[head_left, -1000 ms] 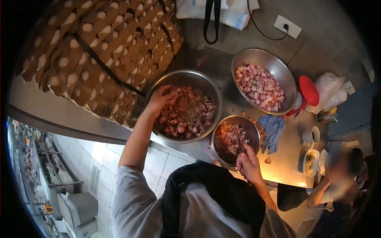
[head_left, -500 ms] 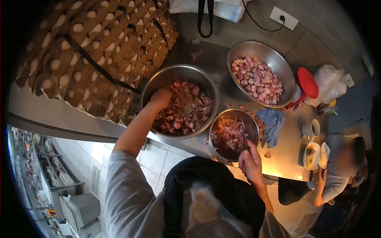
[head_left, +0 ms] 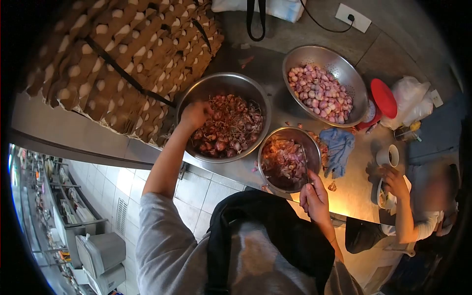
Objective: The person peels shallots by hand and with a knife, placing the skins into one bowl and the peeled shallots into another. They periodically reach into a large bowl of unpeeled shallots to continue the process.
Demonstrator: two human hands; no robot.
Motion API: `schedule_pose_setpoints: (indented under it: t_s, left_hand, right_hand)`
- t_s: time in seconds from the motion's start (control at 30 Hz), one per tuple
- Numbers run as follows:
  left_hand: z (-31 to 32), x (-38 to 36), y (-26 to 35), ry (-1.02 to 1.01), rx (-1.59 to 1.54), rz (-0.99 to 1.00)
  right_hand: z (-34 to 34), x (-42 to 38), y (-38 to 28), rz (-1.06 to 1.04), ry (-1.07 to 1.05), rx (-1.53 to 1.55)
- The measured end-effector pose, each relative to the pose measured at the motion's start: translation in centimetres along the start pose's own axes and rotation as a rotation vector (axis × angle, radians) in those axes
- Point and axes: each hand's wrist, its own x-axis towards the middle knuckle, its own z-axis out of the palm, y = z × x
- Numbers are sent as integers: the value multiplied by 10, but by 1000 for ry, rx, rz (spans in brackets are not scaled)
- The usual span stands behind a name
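Observation:
My left hand reaches into the left side of a large steel bowl of unpeeled shallots. Its fingers are bent at the shallots; whether they pinch one is hidden. Over the near right rim of a smaller steel bowl, my right hand is closed round the handle of a knife. The blade points up and away over reddish skins and peelings in that bowl. Behind, a steel colander holds peeled pinkish shallots.
Stacked egg trays fill the back left. A blue glove lies beside the small bowl, and a red scale stands beyond the colander. At the right, another person's hand is over a food container near a cup.
My left hand has shifted slightly within the large bowl, its fingers higher among the shallots. The other person's hand has risen over the food container. The view has shifted a little.

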Motion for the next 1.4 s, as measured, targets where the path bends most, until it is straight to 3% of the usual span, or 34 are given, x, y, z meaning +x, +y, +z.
schedule_pose_setpoints:
  t_s: [0.03, 0.1, 0.17, 0.27, 0.37, 0.47, 0.5, 0.57, 0.63, 0.7, 0.8, 0.83, 0.93, 1.03, 1.13, 1.23, 1.3, 1.4]
  left_hand:
    - [-5, -4, 9, -162, 17, -47]
    - [13, -9, 8, -209, 105, 10]
    - [19, -7, 9, -240, 232, 117]
    - [34, 1, 2, -179, 249, 47]
    - [36, -1, -22, 25, -73, -74]
    - [-2, -19, 17, 121, -826, -268]
    - [11, -13, 1, 285, -785, -100]
    - [16, -14, -4, 409, -510, 13]
    - [6, -14, 4, 373, -232, 62]
    - [-3, -20, 10, 160, 42, 27]
    - [15, -16, 28, -79, 427, -248]
    - [13, -25, 28, -108, 466, 17]
    - [31, -15, 13, -177, 406, -44]
    - [29, -16, 10, 67, 213, 103]
    - [-8, -25, 45, 141, -243, -58]
    - [-31, -35, 79, 70, -1073, -167]
    - [-29, -38, 94, 50, -1315, -22]
    - [-24, -55, 127, -140, -1525, -85]
  right_hand:
    - [-2, 0, -2, 5, -9, -17]
    - [-8, -1, -5, 14, -28, -51]
    - [-10, 0, -11, 20, -37, -55]
    - [-13, 0, -21, 43, -59, -48]
    - [-14, 5, -22, 31, -76, -44]
    - [-18, 11, -27, 0, -105, -64]
    - [-18, 8, -26, -4, -114, -66]
    - [-20, 5, -22, 9, -116, -44]
    - [-26, 6, -24, 41, -137, -51]
    - [-27, 8, -25, 19, -134, -14]
    - [-32, 5, -23, -6, -145, -28]
    - [-34, 6, -23, -21, -151, -44]
    - [-34, 6, -17, -93, -89, -23]
    - [-36, 0, -21, -59, -163, 23]
    - [-31, -5, -23, -91, -177, -18]
    - [-16, 4, -12, -155, -114, 28]
    - [-1, 7, -19, -223, -48, 44]
    - [15, 7, -24, -338, -30, 93]
